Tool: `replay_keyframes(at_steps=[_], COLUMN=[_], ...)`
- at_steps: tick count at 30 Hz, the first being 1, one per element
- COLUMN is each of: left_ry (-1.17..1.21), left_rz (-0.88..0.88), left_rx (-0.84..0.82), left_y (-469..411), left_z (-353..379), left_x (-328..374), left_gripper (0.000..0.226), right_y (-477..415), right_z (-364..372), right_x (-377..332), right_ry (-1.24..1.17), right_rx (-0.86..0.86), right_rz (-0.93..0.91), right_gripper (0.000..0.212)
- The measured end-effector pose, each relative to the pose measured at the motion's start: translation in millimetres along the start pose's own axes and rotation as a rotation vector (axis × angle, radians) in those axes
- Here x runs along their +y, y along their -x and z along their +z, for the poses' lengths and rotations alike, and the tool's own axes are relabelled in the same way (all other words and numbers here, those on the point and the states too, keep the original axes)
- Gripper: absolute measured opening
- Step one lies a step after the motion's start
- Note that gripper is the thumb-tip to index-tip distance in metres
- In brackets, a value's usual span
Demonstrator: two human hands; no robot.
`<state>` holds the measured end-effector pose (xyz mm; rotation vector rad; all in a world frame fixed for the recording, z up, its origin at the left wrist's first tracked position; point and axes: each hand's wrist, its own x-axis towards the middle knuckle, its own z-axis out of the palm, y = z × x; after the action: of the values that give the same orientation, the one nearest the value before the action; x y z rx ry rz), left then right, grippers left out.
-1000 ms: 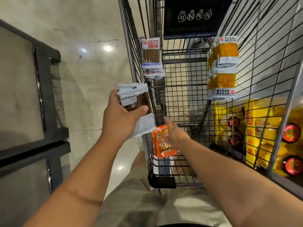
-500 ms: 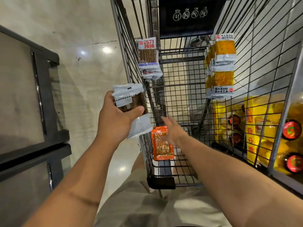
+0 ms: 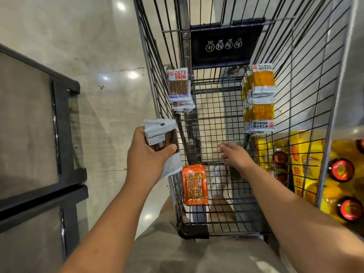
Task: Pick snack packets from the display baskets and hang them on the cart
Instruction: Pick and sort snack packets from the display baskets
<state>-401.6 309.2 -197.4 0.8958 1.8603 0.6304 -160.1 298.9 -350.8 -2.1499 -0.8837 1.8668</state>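
Observation:
My left hand [image 3: 146, 160] grips a small stack of white-and-brown snack packets [image 3: 161, 137] just outside the wire cart's left wall [image 3: 157, 79]. An orange snack packet [image 3: 195, 185] hangs on the inside of that wall, low and near me. My right hand [image 3: 233, 159] is inside the cart, to the right of the orange packet and apart from it, fingers loosely extended over the mesh, holding nothing. Further along the left wall hangs a bunch of brown stick-snack packets [image 3: 179, 88]. A bunch of orange-yellow packets [image 3: 259, 99] hangs on the right wall.
A black sign panel [image 3: 224, 44] closes the cart's far end. Yellow boxes and red-capped bottles [image 3: 340, 170] lie beyond the right wall. A dark metal rack frame [image 3: 65, 134] stands at the left on the glossy floor.
My right hand has let go of the orange packet, which now hangs on the left wall, and moved right and forward. My left hand still holds its packets.

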Motion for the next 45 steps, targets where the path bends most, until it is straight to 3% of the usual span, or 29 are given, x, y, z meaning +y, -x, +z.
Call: replay_keyframes(at_steps=[3,7,9,14,18,20,23,25,28,30,33,43,45], left_ry=[0.117,0.171,0.174,0.064,-0.165,-0.295,-0.393,-0.427,-0.341,-0.221,-0.169,-0.192,-0.186], left_rz=[-0.028,-0.035,-0.024,0.009,0.040,0.125,0.344,0.320,0.056,-0.005,0.043,0.074,0.068], left_rx=[-0.051,-0.170,-0.187,-0.263,-0.318,-0.199,0.264,0.443,0.340,0.270,0.270,0.251,0.248], left_y=[6.6,-6.3,-14.7,-40.1,-48.4,-51.6,-63.4,-81.1,-102.2,-110.0,-113.7,-115.9,-116.7], left_z=[9.9,37.7,55.1,78.6,74.2,62.7,39.2,33.8,38.3,42.0,43.4,43.1,43.7], left_x=[17.2,42.5,55.0,69.2,84.6,89.9,89.3,77.4,62.2,52.7,42.5,35.8,35.6], left_gripper=[0.056,0.064,0.070,0.063,0.063,0.051,0.029,0.042,0.066,0.047,0.024,0.023,0.024], right_y=[35.5,69.6,71.5,54.0,35.3,26.3,10.2,-2.3,-21.6,-34.0,-53.6,-109.0,-121.5], right_z=[-25.3,-39.4,-39.5,-42.6,-44.6,-42.7,-39.8,-37.0,-32.4,-29.6,-26.7,35.1,51.1], right_x=[-22.6,-55.9,-67.4,-84.0,-87.3,-88.6,-88.6,-89.3,-94.8,-103.0,-118.2,-202.9,-212.3], right_ry=[-0.204,-0.561,-0.600,-0.654,-0.696,-0.709,-0.742,-0.721,-0.687,-0.622,-0.483,-0.242,-0.069], right_rx=[-0.079,-0.314,-0.388,-0.375,-0.317,-0.286,-0.219,-0.155,-0.063,-0.022,-0.007,-0.075,0.017], right_rz=[-0.136,-0.231,-0.244,-0.259,-0.218,-0.186,-0.128,-0.093,-0.053,-0.065,-0.104,-0.258,-0.332], right_gripper=[0.025,0.042,0.047,0.023,0.026,0.031,0.019,0.009,0.006,0.007,0.012,0.028,0.038])
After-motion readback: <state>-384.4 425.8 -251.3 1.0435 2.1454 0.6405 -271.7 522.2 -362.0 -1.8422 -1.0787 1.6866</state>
